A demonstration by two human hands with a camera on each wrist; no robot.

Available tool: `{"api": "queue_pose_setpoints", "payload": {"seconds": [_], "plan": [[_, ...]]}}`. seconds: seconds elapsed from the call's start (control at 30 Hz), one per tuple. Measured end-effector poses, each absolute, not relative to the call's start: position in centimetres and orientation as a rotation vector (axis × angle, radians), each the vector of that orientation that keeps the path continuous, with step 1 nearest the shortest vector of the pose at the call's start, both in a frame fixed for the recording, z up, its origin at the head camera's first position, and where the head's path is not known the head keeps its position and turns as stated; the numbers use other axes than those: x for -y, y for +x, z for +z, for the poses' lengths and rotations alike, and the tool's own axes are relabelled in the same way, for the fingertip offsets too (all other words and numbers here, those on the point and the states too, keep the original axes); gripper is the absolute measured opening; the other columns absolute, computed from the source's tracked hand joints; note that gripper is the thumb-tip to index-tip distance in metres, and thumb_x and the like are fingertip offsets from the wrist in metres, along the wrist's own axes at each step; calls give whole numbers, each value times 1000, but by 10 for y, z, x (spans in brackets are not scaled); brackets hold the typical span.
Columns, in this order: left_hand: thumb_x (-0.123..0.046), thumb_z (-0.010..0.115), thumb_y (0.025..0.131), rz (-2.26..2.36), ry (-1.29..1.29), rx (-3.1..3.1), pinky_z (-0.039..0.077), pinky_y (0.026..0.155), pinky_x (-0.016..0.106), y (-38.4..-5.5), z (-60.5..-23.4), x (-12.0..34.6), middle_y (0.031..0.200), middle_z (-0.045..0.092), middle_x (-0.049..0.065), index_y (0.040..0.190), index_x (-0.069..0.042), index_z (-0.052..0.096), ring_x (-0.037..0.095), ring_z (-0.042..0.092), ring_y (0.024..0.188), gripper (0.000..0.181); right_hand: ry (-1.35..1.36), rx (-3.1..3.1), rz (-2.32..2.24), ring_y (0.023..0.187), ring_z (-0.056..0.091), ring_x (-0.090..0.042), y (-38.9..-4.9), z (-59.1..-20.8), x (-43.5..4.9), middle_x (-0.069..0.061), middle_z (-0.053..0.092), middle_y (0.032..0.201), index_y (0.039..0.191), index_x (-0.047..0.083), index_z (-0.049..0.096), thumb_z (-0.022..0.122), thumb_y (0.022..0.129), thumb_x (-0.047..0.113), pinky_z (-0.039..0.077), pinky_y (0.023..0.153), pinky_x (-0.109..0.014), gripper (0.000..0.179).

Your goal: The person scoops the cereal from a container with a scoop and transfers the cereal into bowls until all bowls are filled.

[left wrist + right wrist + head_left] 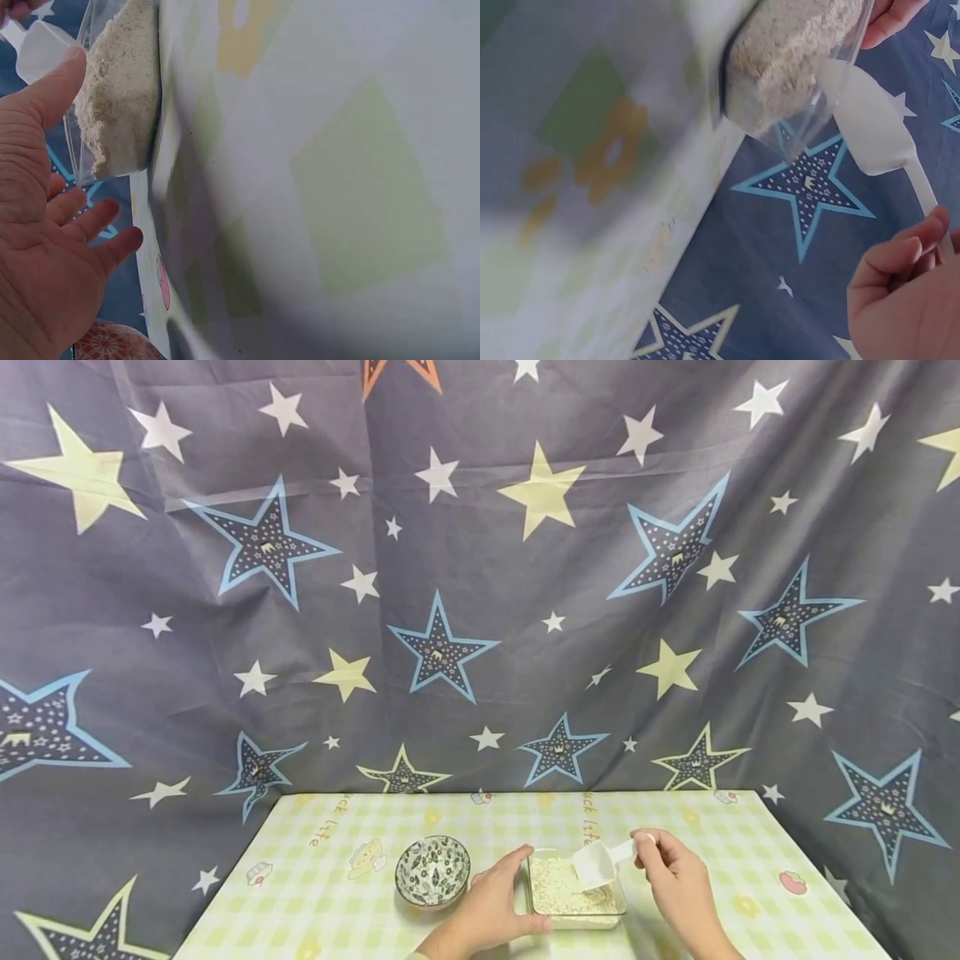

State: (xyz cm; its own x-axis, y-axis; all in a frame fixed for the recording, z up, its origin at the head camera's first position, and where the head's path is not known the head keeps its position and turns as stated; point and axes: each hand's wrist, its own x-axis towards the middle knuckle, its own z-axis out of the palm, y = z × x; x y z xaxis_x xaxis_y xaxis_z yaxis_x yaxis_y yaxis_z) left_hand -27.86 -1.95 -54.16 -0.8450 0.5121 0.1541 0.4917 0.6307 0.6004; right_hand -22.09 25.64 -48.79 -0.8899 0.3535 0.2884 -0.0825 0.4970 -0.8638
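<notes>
Right hand (678,881) pinching white scoop (596,865) by handle, prob digging into oats (555,887); left hand (491,905) spread wide, bracing clear container (585,922). Next move's calling for level lift imo.

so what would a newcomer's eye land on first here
Probably the dark backdrop, scattered with pale and blue-edged stars, which fills most of the head view. Below it, on the checked tabletop, a clear container holds pale, grainy contents, with the right hand holding a white scoop at it. A dark-patterned bowl stands left of the left hand.
</notes>
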Motion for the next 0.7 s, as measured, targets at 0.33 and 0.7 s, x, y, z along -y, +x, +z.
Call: {"api": "queue_pose_setpoints", "payload": {"seconds": [0.33, 0.7], "plan": [[-61, 86, 81, 1079, 840, -2793, 41, 115, 75, -277, -536, 20, 165, 52, 9, 163, -8, 41, 36, 55, 148, 107, 23, 2262, 1023, 53, 44, 1, -214, -484, -246, 15, 54, 63, 102, 17, 78, 66, 108, 21, 41, 49, -21, 14], [-62, 84, 83, 1070, 842, -2796, 42, 117, 68, -274, -540, 19, 164, 54, 9, 163, -11, 42, 32, 57, 146, 104, -182, 2406, 1267, 65, 58, -6, -216, -488, -250, 2, 72, 79, 112, 14, 79, 58, 112, 34, 48, 60, -23, 29]]}}
